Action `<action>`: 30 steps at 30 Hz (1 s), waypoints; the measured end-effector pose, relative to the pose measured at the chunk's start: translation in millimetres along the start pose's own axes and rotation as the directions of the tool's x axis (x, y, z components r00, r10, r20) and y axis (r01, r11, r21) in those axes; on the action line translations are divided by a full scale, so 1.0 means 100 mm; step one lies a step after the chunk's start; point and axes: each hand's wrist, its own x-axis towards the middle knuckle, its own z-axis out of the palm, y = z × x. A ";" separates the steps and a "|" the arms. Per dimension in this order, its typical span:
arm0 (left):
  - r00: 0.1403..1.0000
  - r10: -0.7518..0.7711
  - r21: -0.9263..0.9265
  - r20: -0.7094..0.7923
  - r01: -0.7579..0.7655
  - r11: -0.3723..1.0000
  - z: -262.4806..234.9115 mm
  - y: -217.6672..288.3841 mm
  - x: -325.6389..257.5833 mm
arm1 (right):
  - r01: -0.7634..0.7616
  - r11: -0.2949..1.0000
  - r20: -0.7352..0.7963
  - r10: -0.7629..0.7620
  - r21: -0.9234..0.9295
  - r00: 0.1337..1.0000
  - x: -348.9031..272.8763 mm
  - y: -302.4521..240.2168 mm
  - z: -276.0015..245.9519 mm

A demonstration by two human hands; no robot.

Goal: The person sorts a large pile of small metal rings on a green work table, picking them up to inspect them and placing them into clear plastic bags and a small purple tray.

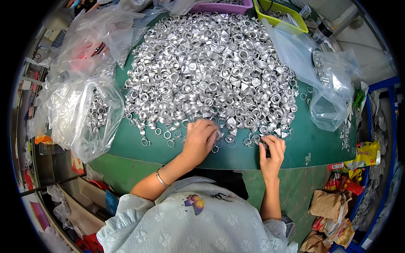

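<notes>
A large heap of silver-coloured metal rings (211, 67) covers the middle of the green table (177, 157). At its near edge my left hand (200, 140) is closed, its fingers curled down onto a ring (218, 134) at the fingertips. Farther right, my right hand (273, 155) has bent fingers, with the thumb drawn toward them. What lies inside its curl is hidden or too small to name. Just left of its fingertips rest a few rings (255, 139). More loose rings (167, 135) are scattered along the front of the heap, left of my left hand.
Clear plastic bags (95, 122) holding rings stand at the left. Another clear bag (331, 103) lies at the right. Behind the heap sit a purple basket (221, 7) and a yellow-green basket (284, 19). A blue rack (384, 168) and paper bags (331, 204) are beyond the table's right side.
</notes>
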 end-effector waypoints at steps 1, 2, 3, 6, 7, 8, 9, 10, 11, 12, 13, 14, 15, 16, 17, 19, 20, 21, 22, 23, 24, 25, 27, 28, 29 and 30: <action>0.998 -0.032 -0.016 -0.047 0.031 0.999 -0.02 0.03 0.03 | -0.011 0.999 0.019 0.012 -0.036 1.000 0.01 -0.02 -0.01; 0.997 -0.025 -0.016 -0.075 0.024 1.000 -0.01 0.02 0.04 | -0.022 0.997 0.037 0.024 -0.073 0.999 0.04 -0.05 -0.04; 0.995 -0.017 -0.015 -0.103 0.016 1.000 -0.02 0.01 0.05 | -0.032 0.993 0.054 0.038 -0.110 0.998 0.04 -0.07 -0.06; 0.986 -0.029 -0.008 -0.165 0.028 1.000 -0.05 -0.02 0.07 | -0.021 0.986 0.013 0.023 -0.167 1.000 -0.05 -0.01 -0.10; 0.984 -0.053 -0.008 -0.168 0.053 0.999 -0.06 -0.02 0.07 | -0.058 0.986 0.001 0.059 -0.156 0.998 -0.09 0.02 -0.11; 0.982 -0.077 -0.007 -0.171 0.077 0.997 -0.07 -0.02 0.07 | -0.095 0.985 -0.011 0.095 -0.146 0.995 -0.13 0.06 -0.13; 0.985 -0.032 0.025 -0.169 0.037 0.999 -0.07 -0.05 0.07 | -0.133 0.982 -0.023 0.131 -0.135 0.991 -0.16 0.08 -0.14; 0.982 -0.141 -0.080 -0.124 0.132 0.988 -0.09 -0.01 0.08 | -0.136 0.979 -0.008 0.137 -0.153 0.991 -0.18 0.07 -0.15; 0.967 -0.245 -0.179 -0.068 0.230 0.957 -0.13 0.06 0.09 | -0.140 0.975 0.008 0.144 -0.170 0.990 -0.19 0.05 -0.16; 0.940 -0.340 -0.269 0.000 0.328 0.906 -0.15 0.10 0.08 | -0.144 0.972 0.023 0.151 -0.188 0.988 -0.20 0.04 -0.17; 0.925 -0.379 -0.512 0.036 0.343 0.788 -0.10 0.09 0.07 | -0.147 0.971 0.032 0.155 -0.190 0.987 -0.22 0.05 -0.17; 0.876 -0.432 -0.683 0.215 0.451 0.574 -0.11 0.08 0.06 | -0.164 0.971 0.000 0.167 -0.175 0.986 -0.24 0.07 -0.17; 0.811 -0.428 -0.777 0.399 0.547 0.312 -0.14 0.09 0.06 | -0.182 0.970 -0.031 0.179 -0.161 0.983 -0.26 0.09 -0.16; 0.737 -0.369 -0.786 0.567 0.618 0.027 -0.18 0.09 0.07 | -0.195 0.970 -0.062 0.188 -0.145 0.980 -0.25 0.10 -0.16; 0.692 -0.317 -0.748 0.649 0.657 -0.097 -0.17 0.07 0.05 | -0.195 0.974 -0.093 0.185 -0.117 0.978 -0.23 0.08 -0.16; 0.690 -0.306 -0.743 0.656 0.662 -0.100 -0.12 0.15 0.00 | -0.126 0.979 -0.033 0.123 -0.158 0.992 -0.20 0.03 -0.19; 0.689 -0.301 -0.740 0.660 0.664 -0.102 -0.11 0.19 -0.01 | -0.091 0.980 -0.001 0.092 -0.176 0.996 -0.19 0.00 -0.20; 0.696 -0.216 -0.727 0.685 0.673 -0.134 -0.09 0.20 -0.02 | -0.056 0.975 0.008 0.059 -0.214 0.998 -0.16 -0.03 -0.17; 0.679 -0.208 -0.710 0.704 0.683 -0.172 -0.06 0.23 -0.02 | -0.049 0.978 0.018 0.054 -0.205 0.998 -0.17 0.00 -0.15; 0.662 -0.199 -0.691 0.723 0.692 -0.209 -0.02 0.26 -0.01 | -0.042 0.980 0.029 0.048 -0.195 0.998 -0.20 0.04 -0.12; 0.645 -0.189 -0.672 0.741 0.699 -0.246 0.00 0.27 -0.01 | -0.034 0.982 0.039 0.042 -0.186 0.998 -0.22 0.06 -0.12; 0.648 -0.106 -0.643 0.754 0.697 -0.317 0.05 0.21 -0.03 | 0.027 0.982 -0.020 -0.031 -0.188 0.999 -0.20 0.07 -0.15; 0.652 0.067 -0.563 0.755 0.698 -0.442 0.16 0.07 -0.09 | -0.262 0.843 -0.193 0.388 0.470 0.901 -0.22 0.04 -0.10; 0.634 0.027 -0.574 0.773 0.716 -0.397 0.16 0.12 -0.07 | -0.298 0.596 -0.157 0.591 0.746 0.791 -0.23 0.03 -0.08; 0.617 -0.014 -0.581 0.787 0.734 -0.351 0.15 0.21 -0.04 | -0.228 0.328 -0.035 0.633 0.917 0.773 -0.21 0.08 -0.12; 0.599 -0.056 -0.585 0.798 0.752 -0.304 0.15 0.28 -0.01 | -0.223 0.104 0.099 0.666 0.969 0.739 -0.20 0.14 -0.18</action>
